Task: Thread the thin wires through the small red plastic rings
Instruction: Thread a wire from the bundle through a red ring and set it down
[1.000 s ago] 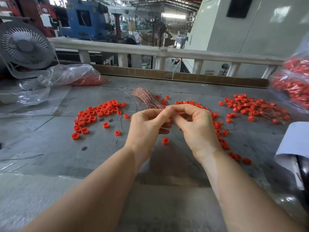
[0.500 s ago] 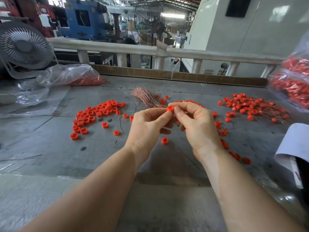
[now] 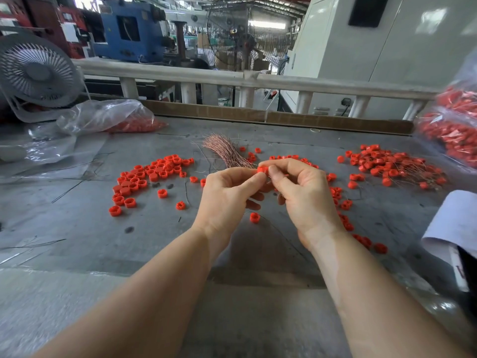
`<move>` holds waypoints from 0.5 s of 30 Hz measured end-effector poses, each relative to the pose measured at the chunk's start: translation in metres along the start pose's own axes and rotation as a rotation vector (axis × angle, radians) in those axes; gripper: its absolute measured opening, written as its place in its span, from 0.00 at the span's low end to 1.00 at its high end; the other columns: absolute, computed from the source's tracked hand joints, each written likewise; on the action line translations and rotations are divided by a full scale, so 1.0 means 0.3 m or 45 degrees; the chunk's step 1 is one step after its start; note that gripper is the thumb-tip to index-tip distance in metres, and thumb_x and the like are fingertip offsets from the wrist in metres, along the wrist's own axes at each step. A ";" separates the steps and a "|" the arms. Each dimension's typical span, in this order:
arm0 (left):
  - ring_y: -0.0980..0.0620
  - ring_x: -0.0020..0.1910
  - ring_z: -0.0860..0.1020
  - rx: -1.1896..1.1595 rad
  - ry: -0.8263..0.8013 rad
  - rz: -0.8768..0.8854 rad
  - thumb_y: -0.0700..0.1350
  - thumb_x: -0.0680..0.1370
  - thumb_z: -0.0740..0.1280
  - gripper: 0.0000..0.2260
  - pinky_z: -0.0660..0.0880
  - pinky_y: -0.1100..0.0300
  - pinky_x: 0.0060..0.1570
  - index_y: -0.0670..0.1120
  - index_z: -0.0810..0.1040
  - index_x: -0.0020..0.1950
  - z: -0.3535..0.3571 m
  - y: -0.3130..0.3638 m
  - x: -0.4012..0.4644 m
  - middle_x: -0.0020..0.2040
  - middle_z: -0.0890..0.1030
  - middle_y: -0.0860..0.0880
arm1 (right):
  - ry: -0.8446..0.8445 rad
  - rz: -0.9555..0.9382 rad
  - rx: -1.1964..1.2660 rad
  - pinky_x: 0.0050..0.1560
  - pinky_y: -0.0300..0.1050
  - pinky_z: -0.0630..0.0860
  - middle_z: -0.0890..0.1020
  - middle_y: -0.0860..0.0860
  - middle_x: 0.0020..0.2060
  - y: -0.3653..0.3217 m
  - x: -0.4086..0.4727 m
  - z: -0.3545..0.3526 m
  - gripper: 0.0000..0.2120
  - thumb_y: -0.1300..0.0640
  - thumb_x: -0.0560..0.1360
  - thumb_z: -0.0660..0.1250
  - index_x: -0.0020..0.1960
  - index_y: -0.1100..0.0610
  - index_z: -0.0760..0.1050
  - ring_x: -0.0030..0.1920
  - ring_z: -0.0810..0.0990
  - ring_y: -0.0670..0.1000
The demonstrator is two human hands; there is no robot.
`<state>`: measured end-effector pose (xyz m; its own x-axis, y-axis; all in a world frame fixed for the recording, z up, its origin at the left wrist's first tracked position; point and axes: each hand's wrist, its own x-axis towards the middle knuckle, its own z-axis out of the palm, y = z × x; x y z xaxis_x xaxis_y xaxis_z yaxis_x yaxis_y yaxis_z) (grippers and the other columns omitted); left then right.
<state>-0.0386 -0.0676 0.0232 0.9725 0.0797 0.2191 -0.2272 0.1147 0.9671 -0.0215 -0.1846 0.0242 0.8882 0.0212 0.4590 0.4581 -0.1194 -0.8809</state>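
- Fingers (image 3: 254, 178) of our left hand (image 3: 227, 197) curl inward, thumb tip pressed against a small red plastic ring (image 3: 262, 169); our right hand (image 3: 305, 195) meets it from the other side, thumb and forefinger pinching the same ring, so it sits between the two thumbs above the grey, scuffed tabletop (image 3: 77, 228).
- At far left we see a white round fan (image 3: 36, 73) with thin radial ribs, and beside it a crinkled clear plastic bag (image 3: 103, 116) holding red pieces.
- Left of our hands lies an arc of loose rings (image 3: 144, 178), short, glossy, notched cylinders, spread flat on the table.
- Behind our hands a bundle of thin wires (image 3: 225, 151), coppery-pink and fine as hair, fans out toward the far edge; whether one of them passes through the held ring we cannot tell.
- Both forearms reach forward, wrists slightly bent, hands touching at the fingertips.
- To the right, a heap of threaded rings (image 3: 387, 165) lies with wire tails trailing out, and a second clear bag (image 3: 454, 130) of red parts sits at the edge.
- Compared with a second ago, the ring now shows plainly between our thumbs where our fingers then hid it, and our hands are otherwise in the same spot.
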 end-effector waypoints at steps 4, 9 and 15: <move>0.56 0.30 0.76 0.016 0.031 0.001 0.39 0.75 0.67 0.06 0.73 0.65 0.29 0.45 0.82 0.40 -0.001 0.000 0.000 0.32 0.82 0.50 | 0.010 0.019 -0.012 0.33 0.27 0.70 0.83 0.42 0.34 0.001 -0.001 0.003 0.10 0.62 0.76 0.64 0.43 0.50 0.81 0.36 0.79 0.38; 0.58 0.27 0.74 -0.002 0.103 -0.003 0.40 0.75 0.68 0.05 0.70 0.66 0.26 0.46 0.82 0.40 -0.005 -0.001 0.003 0.31 0.81 0.51 | 0.079 0.002 -0.044 0.34 0.28 0.70 0.82 0.43 0.33 -0.007 -0.001 0.006 0.11 0.62 0.76 0.64 0.42 0.51 0.81 0.34 0.78 0.38; 0.60 0.26 0.73 -0.024 0.247 -0.055 0.43 0.75 0.69 0.04 0.69 0.67 0.25 0.47 0.81 0.41 -0.016 -0.010 0.017 0.30 0.81 0.53 | 0.202 -0.119 -0.214 0.38 0.31 0.71 0.81 0.51 0.34 -0.017 -0.006 0.004 0.06 0.61 0.75 0.67 0.40 0.55 0.80 0.34 0.74 0.41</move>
<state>-0.0333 -0.0627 0.0208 0.9534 0.2636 0.1469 -0.1886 0.1408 0.9719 -0.0253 -0.1829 0.0278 0.8192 -0.1146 0.5620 0.5140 -0.2882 -0.8080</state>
